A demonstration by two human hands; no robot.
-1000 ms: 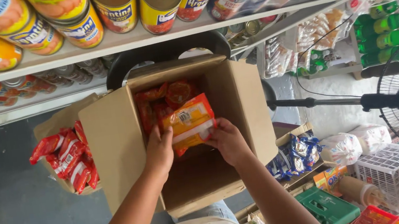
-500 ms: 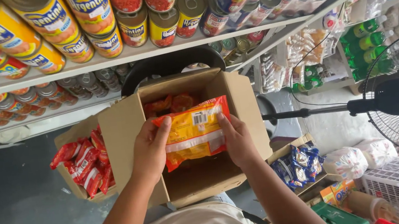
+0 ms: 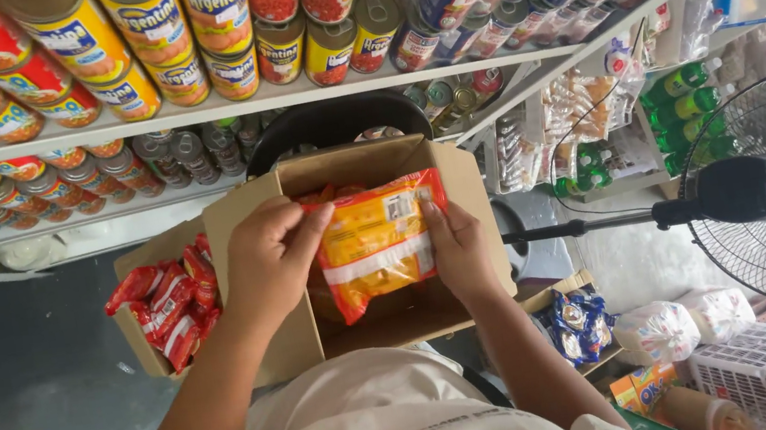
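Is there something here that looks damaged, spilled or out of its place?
Nothing stands out. Both hands, left and right, hold an intact orange packet over an open box. Red packets lie in a smaller box beside it, and cans are stacked on the shelf above.

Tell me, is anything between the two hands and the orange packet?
Nothing visible. The left hand and right hand grip the orange packet directly by its two sides, above the open cardboard box.

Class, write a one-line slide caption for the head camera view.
Both hands, left hand and right hand, hold an orange snack packet above an open cardboard box below shelves of cans.
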